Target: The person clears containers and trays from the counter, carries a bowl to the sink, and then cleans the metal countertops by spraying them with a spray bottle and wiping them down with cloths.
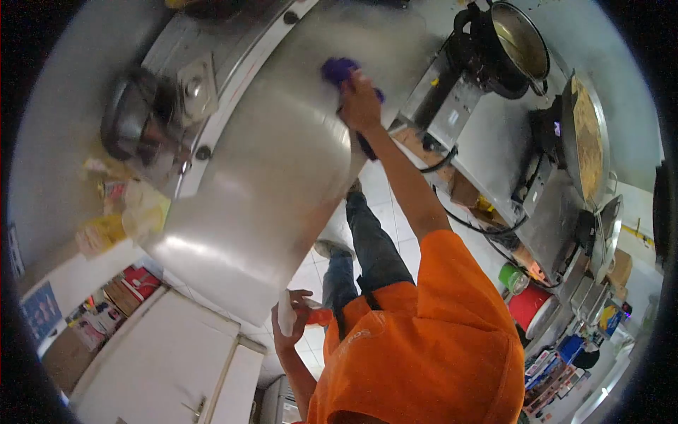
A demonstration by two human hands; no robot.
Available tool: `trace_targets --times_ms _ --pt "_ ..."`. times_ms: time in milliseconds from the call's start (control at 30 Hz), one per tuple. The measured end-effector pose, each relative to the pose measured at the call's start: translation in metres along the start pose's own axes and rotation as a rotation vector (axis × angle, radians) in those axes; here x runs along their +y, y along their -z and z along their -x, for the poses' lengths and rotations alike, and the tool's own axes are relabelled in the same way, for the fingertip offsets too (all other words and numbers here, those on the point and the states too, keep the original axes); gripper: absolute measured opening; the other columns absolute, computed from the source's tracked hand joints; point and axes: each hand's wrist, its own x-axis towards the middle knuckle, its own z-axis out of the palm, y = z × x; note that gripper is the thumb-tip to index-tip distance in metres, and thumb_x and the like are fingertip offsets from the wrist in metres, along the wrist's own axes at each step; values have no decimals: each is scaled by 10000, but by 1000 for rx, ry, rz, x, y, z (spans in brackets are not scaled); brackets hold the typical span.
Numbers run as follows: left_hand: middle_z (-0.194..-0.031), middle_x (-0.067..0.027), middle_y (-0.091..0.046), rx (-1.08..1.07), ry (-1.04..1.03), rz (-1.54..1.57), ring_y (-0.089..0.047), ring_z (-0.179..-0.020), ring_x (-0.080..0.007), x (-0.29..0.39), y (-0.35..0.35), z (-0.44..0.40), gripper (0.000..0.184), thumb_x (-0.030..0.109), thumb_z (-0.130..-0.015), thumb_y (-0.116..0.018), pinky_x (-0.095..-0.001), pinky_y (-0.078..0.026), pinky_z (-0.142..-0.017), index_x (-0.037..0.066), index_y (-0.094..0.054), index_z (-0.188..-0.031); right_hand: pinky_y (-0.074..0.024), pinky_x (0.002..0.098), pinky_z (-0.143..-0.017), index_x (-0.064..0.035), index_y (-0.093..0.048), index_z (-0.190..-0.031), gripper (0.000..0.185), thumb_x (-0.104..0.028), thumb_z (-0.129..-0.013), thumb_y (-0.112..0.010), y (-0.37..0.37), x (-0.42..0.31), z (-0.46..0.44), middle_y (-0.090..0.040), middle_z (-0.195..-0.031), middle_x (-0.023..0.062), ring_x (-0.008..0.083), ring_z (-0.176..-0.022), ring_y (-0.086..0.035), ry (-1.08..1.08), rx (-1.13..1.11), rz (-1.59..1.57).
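Note:
My right hand (361, 102) is closed on a purple cloth (339, 69), pressed to the stainless steel tabletop (240, 169) toward its far side. The cloth bunches out around the fingers, and part of it is blurred. At the table's near edge, my left hand (293, 321) wraps around a white and red object (285, 313); its red part sticks out toward my body, and I cannot make out its kind.
To the right stand a black pot (519, 46), a large round pan (587, 138) and steel cooking units with hanging cables. A glass-like container (131, 116), a steel lid (196, 86) and yellow packets (102, 233) sit left. A white door (155, 360) is lower left.

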Motion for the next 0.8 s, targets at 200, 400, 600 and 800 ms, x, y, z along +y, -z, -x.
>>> trace_targets --times_ms 200,400,600,800 --pt "-1014 -157 -675 4 -100 -153 -627 -742 -174 54 -43 -68 272 177 -804 -705 -322 -520 -698 11 -584 -982 -277 502 -1131 145 -485 -1275 512 -167 -872 -527 64 123 -75 -359 -1458 319 456 -1334 -368 -360 148 394" --pt "-1030 -131 -626 223 -55 -125 -609 -903 -166 112 -88 -154 353 191 -800 -731 -292 -531 -727 8 -528 -1024 -301 395 -1135 89 -430 -1352 452 -61 -926 -450 36 4 42 -355 -1497 248 373 -1347 -399 -292 -15 58" --pt "-1125 -115 -589 591 -560 -433 -577 -1010 -248 129 -85 -260 279 121 -859 -638 -365 -488 -842 -27 -565 -1084 -293 513 -1118 97 -484 -1297 603 -57 -732 -628 73 50 -48 -407 -1431 280 422 -1328 -383 -394 106 -83" --pt "-1170 -162 -558 694 -785 -415 -550 -1054 -282 124 -47 -354 593 378 -849 -728 -392 -460 -891 -30 -492 -1210 -484 490 -902 -82 -584 -1260 543 49 -733 -577 96 1 53 -526 -1194 283 442 -1058 -564 -336 -149 -349"
